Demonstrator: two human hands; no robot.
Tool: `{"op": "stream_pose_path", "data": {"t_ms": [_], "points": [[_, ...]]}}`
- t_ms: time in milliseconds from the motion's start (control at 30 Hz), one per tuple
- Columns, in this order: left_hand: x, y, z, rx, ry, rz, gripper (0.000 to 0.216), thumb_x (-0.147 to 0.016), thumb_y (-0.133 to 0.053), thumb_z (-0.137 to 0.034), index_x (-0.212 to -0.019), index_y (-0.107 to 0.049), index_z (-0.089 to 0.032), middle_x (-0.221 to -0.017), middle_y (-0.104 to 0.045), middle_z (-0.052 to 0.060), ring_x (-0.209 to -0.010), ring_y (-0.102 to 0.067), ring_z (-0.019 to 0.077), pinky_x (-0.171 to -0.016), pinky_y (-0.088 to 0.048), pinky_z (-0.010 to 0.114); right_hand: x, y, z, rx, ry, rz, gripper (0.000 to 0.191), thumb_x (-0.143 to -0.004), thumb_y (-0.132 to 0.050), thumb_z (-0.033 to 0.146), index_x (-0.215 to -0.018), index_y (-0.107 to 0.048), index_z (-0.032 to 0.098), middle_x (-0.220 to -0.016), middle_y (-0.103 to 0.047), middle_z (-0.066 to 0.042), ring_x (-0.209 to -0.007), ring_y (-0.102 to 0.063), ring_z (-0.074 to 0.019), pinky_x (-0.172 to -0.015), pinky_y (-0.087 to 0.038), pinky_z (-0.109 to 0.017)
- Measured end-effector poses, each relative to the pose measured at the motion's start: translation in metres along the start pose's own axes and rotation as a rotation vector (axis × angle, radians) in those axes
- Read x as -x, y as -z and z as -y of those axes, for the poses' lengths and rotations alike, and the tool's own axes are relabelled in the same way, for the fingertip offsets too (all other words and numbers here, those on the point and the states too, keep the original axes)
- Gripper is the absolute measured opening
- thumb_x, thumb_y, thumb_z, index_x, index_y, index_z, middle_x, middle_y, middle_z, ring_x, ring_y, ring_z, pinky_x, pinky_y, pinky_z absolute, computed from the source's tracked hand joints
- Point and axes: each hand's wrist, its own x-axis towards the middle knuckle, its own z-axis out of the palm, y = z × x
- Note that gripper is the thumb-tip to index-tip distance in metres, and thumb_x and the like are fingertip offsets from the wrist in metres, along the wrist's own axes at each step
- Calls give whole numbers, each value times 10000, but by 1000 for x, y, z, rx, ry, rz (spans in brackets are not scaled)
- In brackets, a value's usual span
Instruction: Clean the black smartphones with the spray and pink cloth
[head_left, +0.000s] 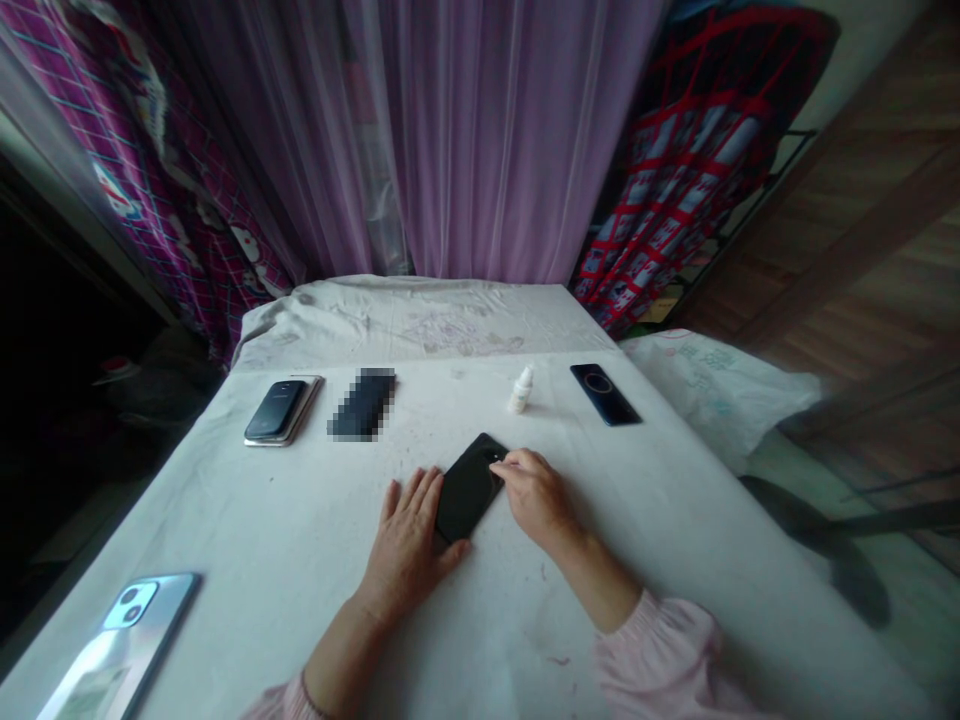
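Fingertips of the right hand (538, 500) meet in a pinch over the upper right part of the dark phone (466, 495), close by its camera spot; whether anything small is caught between them, cannot tell. Left hand (405, 545) lies palm down, loosely spread and not clenched, its fingers along the phone's left side and its thumb by the near end; it appears to brace rather than grip. Phone lies flat, set at a slant, on the cloth-covered counter (300, 530), between the two hands.

Step in hand, as judged: close fingertip work at that corner, one hand steadying, the other picking or rubbing (the pinch hides the exact contact); a further move there would call for light, controlled pressure from the right hand, with the left hand pinning the phone against sliding.

Outward: white bottle (520, 392) upright just beyond the phone, narrow tip uppermost; ringed phone (606, 394) flat to its right; dark pixelated object (364, 405) farther left, details masked; past it, a black phone (274, 410) resting on a paler slab (309, 400); silvery phone (124, 650) at the near left, well apart from the hands; purple curtain (495, 140) behind the counter; plastic bag (720, 395) beyond its right edge.
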Motion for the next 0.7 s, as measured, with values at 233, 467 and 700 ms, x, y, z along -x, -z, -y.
{"op": "stream_pose_path", "data": {"t_ms": [233, 467, 700], "points": [[-2, 3, -1, 3, 8, 31, 780, -813, -611, -505, -1442, -334, -134, -1465, -417, 182, -1368, -353, 346, -1116, -224, 582, -29, -2, -5, 67, -116, 41, 325, -847, -478, 55, -933, -749, 213, -909, -647, -79, -843, -572, -185, -767, -470, -271], [-1, 2, -1, -5, 9, 20, 779, -813, -605, -502, -1442, -332, -132, -1464, -419, 180, -1373, -345, 342, -1114, -227, 578, -29, -10, 12, 30, -31, 63, 304, -893, -459, 102, -919, -748, 193, -901, -640, -93, -863, -562, -192, -789, -470, -289], [0, 1, -1, -2, 7, 11, 776, -816, -609, -487, -1445, -323, -134, -1469, -411, 180, -1376, -342, 335, -1121, -216, 568, -5, 2, -2, -16, -27, 37, 343, -879, -443, 71, -974, -741, 212, -916, -642, -81, -869, -571, -177, -804, -474, -274]]}}
